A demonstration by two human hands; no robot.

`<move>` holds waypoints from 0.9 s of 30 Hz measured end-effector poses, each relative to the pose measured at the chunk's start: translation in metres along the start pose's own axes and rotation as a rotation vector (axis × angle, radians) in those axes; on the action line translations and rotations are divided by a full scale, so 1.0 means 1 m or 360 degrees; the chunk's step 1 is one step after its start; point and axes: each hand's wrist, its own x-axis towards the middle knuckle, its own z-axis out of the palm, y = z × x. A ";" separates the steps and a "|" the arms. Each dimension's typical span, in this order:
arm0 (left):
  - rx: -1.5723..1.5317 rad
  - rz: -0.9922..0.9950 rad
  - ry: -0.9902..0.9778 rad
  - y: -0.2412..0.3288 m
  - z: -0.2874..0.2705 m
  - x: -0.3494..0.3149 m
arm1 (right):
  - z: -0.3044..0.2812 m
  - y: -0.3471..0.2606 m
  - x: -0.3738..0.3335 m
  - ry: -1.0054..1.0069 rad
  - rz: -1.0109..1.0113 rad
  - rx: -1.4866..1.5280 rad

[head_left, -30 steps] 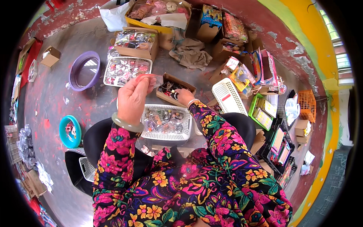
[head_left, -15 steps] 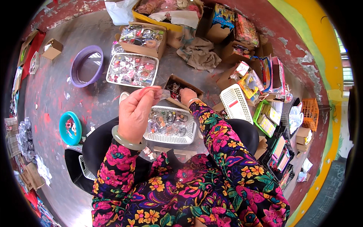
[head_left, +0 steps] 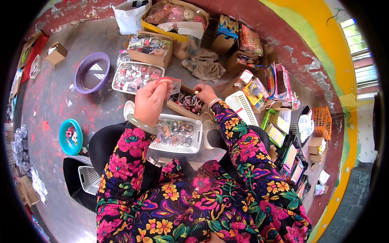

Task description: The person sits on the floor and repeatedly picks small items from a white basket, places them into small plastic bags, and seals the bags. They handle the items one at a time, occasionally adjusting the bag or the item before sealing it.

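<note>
My left hand (head_left: 150, 102), with a pale green bangle at the wrist, is raised and pinches a small clear plastic bag with a red strip (head_left: 170, 84). My right hand (head_left: 204, 93) reaches into a brown cardboard box of small dark trinkets (head_left: 187, 104) and holds a tiny light piece at its fingertips. Below both hands, a white plastic basket (head_left: 178, 134) with several bagged items rests on my lap. My sleeves carry a bright flower pattern.
Ahead on the floor stand a clear tray of packets (head_left: 133, 77), a cardboard box of goods (head_left: 149, 47), a purple basin (head_left: 91, 72) and a crumpled cloth (head_left: 204, 65). A teal bowl (head_left: 70, 136) lies left. An upturned white basket (head_left: 243, 107) and stacked boxes crowd the right.
My left hand stays raised with the small bag. My right hand stays at the brown box. My head has tilted, so the whole scene sits lower in view.
</note>
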 end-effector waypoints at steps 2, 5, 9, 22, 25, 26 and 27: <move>0.0023 -0.0005 0.0005 -0.004 -0.004 0.004 | -0.006 -0.014 -0.003 0.0006 -0.0079 -0.0058; 0.0040 -0.0024 -0.0010 -0.010 0.001 0.011 | -0.012 -0.005 -0.009 0.0021 -0.0180 -0.0298; -0.0093 -0.0028 0.0076 -0.019 0.005 0.010 | -0.009 -0.003 -0.020 0.0146 -0.0081 -0.0176; 0.0176 -0.0001 -0.0078 -0.019 0.001 0.014 | -0.012 -0.035 -0.025 0.0124 -0.0025 -0.0111; 0.0174 -0.0008 -0.0054 -0.018 0.004 0.012 | -0.016 -0.034 -0.023 0.0103 -0.0104 -0.0203; 0.0170 -0.0005 -0.0061 -0.019 0.004 0.013 | -0.016 -0.033 -0.022 0.0117 -0.0067 -0.0120; 0.0168 0.0000 -0.0065 -0.020 0.003 0.014 | -0.016 -0.034 -0.021 0.0130 -0.0034 -0.0035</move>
